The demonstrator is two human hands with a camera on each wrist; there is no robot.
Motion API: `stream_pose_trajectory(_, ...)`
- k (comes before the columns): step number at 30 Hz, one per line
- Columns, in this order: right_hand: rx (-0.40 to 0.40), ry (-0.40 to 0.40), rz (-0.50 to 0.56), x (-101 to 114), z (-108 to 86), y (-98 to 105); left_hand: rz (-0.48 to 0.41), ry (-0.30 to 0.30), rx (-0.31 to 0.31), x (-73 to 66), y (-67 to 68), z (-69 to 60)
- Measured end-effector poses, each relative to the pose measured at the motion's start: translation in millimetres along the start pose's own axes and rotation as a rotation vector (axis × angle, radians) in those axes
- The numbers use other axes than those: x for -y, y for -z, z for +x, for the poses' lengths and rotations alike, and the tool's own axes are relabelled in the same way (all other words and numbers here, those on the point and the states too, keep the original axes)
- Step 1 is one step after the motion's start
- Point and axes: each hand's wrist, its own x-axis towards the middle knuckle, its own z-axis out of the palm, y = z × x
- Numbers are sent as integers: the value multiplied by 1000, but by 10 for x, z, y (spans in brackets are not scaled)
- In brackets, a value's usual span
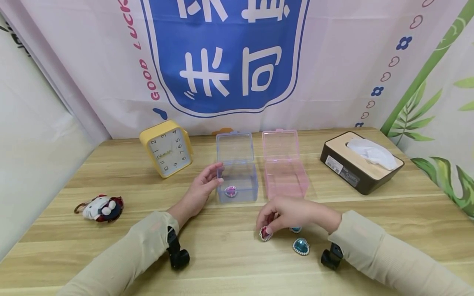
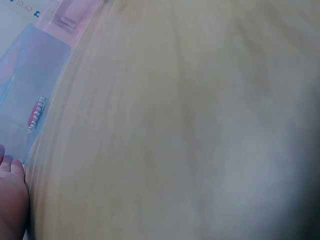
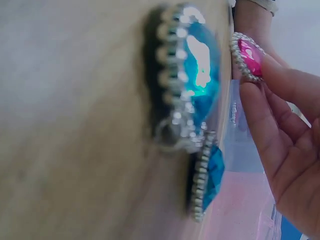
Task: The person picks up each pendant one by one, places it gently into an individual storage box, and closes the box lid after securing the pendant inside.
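Observation:
My right hand (image 1: pixel 286 213) pinches a red-pink gem with a beaded rim (image 1: pixel 265 233) between thumb and fingers, low over the table; the right wrist view shows the same pinch on the gem (image 3: pixel 250 56). My left hand (image 1: pixel 200 189) touches the left side of the open blue clear box (image 1: pixel 238 196), fingers relaxed. Inside that box lies a pink gem (image 1: pixel 231 191), also visible through the wall in the left wrist view (image 2: pixel 36 115). Two blue gems lie on the table by my right hand, the nearer one (image 1: pixel 301 246) whole, the other (image 1: pixel 295 230) partly hidden.
An open pink clear box (image 1: pixel 286 181) stands right of the blue one. Farther right is a tissue box (image 1: pixel 361 162). A yellow clock (image 1: pixel 166 149) stands at the back left, and a plush toy (image 1: pixel 101 208) lies at the left. A printed cloth hangs behind the table.

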Motion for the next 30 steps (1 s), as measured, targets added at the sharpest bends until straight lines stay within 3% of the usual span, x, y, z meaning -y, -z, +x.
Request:
stream_pose_trajectory(6,-91,2,6,5,20,63,-2,4,1,-14,-2,-12)
stream_pose_trajectory(18,-178,33,-92,195,151,287,-10,-11,8,1,-1,2)
stream_pose_trajectory(30,-294,-68,-8,263,292,456,-14,-8,7,4,5,-6)
